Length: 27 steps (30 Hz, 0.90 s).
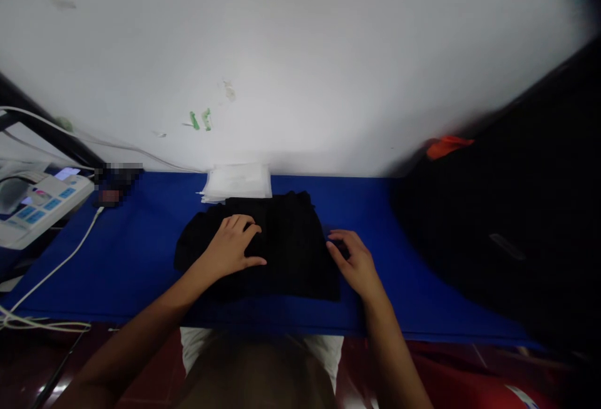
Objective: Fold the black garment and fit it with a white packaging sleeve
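Note:
A black cloth item, perhaps a garment (295,252), lies folded on the blue-covered table (361,208) in front of me. My left hand (235,246) rests on its left half, palm down, with the fingers spread and the thumb apart. Just off the right edge of the cloth is my right hand (354,262), its fingers loosely curved and apart, holding nothing. Whether its fingertips touch the cloth's edge I cannot tell. Behind the cloth, a stack of clear-white plastic bags (238,180) lies against the wall.
To the right a large black heap (493,227) with an orange piece (448,146) covers the table end. A white power strip (44,208) with cables stands at the left. A white cable (70,255) runs to a dark, pixelated object (117,183). A white wall (305,83) rises behind.

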Tool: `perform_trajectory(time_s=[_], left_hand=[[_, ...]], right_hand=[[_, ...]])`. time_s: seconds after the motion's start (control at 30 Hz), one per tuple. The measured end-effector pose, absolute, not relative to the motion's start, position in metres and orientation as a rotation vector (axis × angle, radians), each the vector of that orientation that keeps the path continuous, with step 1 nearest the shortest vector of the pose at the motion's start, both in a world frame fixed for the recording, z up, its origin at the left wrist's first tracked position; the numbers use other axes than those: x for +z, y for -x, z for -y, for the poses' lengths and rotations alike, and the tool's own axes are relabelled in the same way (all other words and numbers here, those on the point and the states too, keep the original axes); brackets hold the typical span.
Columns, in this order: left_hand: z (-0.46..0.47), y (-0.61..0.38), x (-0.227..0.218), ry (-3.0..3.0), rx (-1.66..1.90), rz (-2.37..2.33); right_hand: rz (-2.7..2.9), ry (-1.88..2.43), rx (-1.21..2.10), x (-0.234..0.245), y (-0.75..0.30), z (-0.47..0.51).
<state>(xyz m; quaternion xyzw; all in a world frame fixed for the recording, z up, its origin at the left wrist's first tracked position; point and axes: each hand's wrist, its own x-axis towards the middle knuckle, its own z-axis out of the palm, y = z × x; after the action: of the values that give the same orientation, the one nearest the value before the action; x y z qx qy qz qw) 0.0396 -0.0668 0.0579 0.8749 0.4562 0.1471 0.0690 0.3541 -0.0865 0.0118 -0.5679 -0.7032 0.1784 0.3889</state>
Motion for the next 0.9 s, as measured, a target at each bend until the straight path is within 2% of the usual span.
perform_trajectory(time_s=[0.3,0.67,0.9], left_hand=[[0.053,-0.018,0.069,-2.53,0.348,-1.249],[0.05,0.012,0.083,-2.48,0.493,-1.117],[0.053,0.001,0.079,-2.573,0.38,-1.094]], right_hand=[[1.802,1.442,0.464,0.012,-0.355,0.086],[1.801,1.45,0.456,0.009,-0.356,0.085],[1.803,1.471,0.449,0.009,-0.357,0.083]])
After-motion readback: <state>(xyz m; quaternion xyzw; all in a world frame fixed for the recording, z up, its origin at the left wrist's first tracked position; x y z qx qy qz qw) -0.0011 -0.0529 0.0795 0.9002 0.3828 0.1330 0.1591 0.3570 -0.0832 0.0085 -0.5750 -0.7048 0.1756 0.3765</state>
